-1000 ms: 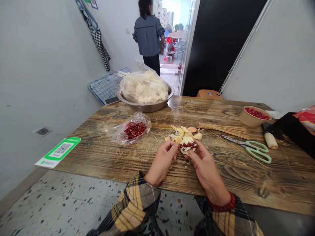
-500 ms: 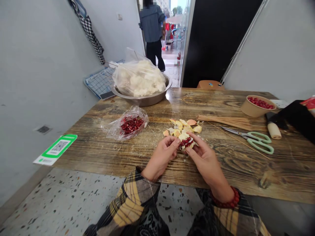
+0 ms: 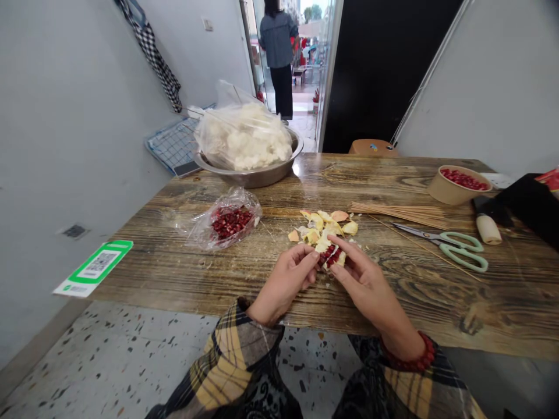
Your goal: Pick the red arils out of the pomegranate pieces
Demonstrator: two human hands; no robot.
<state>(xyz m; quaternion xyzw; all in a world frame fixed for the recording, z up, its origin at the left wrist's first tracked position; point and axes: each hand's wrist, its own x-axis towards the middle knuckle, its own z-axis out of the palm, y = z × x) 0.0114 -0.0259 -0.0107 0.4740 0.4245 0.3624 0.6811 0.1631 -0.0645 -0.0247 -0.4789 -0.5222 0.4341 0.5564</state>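
Between my hands, just above the wooden table, is a piece of pomegranate [image 3: 331, 256] with dark red seeds and pale pith. My left hand [image 3: 291, 275] pinches its left side with thumb and fingers. From the right, my right hand [image 3: 360, 281] grips it, thumb below and fingers over the top. Yellowish pieces of pomegranate peel [image 3: 325, 220] lie in a heap just beyond the fruit. To the left, a clear plastic bag [image 3: 201, 231] lies spread with loose red pomegranate seeds [image 3: 231, 222] in it.
Green-handled scissors [image 3: 458, 249] and thin wooden skewers [image 3: 397, 213] lie to the right. Behind them stands a paper bowl [image 3: 454, 192] of red seeds. A metal basin [image 3: 262, 176] holds a bag of white, fluffy-looking lumps [image 3: 253, 139]. A person [image 3: 279, 52] stands in the doorway.
The pomegranate piece has turned slightly in my fingers, and a white strip of pith now shows between its seeds. Both hands keep their grip. The person in the doorway has moved farther off.
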